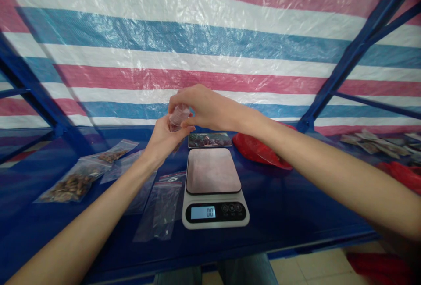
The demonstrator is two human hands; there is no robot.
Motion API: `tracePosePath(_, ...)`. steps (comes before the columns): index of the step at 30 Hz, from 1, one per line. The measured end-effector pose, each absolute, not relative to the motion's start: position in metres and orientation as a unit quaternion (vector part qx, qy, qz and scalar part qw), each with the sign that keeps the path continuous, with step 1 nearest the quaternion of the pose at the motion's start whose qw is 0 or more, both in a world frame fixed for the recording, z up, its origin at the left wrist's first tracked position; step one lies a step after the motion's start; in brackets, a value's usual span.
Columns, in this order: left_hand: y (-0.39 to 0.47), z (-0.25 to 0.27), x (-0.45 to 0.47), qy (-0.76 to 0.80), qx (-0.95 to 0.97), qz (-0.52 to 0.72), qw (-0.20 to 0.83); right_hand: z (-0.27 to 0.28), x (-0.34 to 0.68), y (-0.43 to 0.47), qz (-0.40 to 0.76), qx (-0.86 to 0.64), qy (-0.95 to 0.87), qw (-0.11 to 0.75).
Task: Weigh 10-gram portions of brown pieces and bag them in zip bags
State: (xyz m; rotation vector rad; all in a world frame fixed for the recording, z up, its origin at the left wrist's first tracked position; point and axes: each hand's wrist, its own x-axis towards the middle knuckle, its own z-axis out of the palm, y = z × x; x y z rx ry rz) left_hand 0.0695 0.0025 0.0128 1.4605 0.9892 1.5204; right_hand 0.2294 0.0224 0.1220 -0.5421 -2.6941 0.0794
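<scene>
A small clear plastic cup [180,115] is pinched, tilted, between the fingers and thumb of my right hand [197,106], above the back left of a kitchen scale. My left hand [167,133] is closed right below the cup, its fingers curled close around the cup's lower end; what exactly it grips is hidden. Something brownish shows below that hand, too covered to name. The white kitchen scale [215,215] reads 0.0, and nothing lies on its metal plate [213,171].
Left of the scale lie flat zip bags [161,208] and filled zip bags [74,185] of brown pieces. A phone [209,140] showing a picture stands behind the scale. A red plastic bag [259,150] sits behind my right forearm. Blue frame bars [348,52] and striped sheeting enclose the table.
</scene>
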Motion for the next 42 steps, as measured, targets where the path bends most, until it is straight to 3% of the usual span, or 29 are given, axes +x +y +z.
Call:
tracePosePath(6, 0.003, 0.013, 0.065, 0.327, 0.601, 0.590, 0.428, 0.107, 0.251, 0.028, 0.043, -0.229, -0.901, 0.367)
tracePosePath(15, 0.005, 0.011, 0.067, 0.261, 0.542, 0.615, 0.510, 0.060, 0.328, 0.012, 0.181, -0.321, -0.839, 0.401)
tracePosePath(17, 0.005, 0.009, 0.068, 0.270, 0.537, 0.610, 0.516, 0.052, 0.350, 0.012, 0.222, -0.325, -0.852, 0.346)
tracePosePath(21, 0.003, 0.007, 0.071, 0.304, 0.540, 0.609, 0.494, 0.050, 0.388, 0.015, 0.351, -0.330, -0.867, 0.129)
tracePosePath(23, 0.002, 0.008, 0.073, 0.332, 0.530, 0.626, 0.465, 0.050, 0.397, 0.014, 0.382, -0.329, -0.860, 0.077)
tracePosePath(32, 0.003, 0.002, 0.068, 0.431, 0.495, 0.665, 0.356, 0.033, 0.394, 0.007, 0.308, -0.361, -0.878, 0.070)
tracePosePath(36, 0.001, 0.004, 0.071, 0.422, 0.518, 0.666, 0.332, 0.038, 0.389, 0.005, 0.231, -0.340, -0.902, 0.132)
tracePosePath(42, -0.014, 0.010, 0.086, 0.401, 0.578, 0.607, 0.371, 0.028, 0.347, -0.017, 0.091, -0.341, -0.863, 0.362)
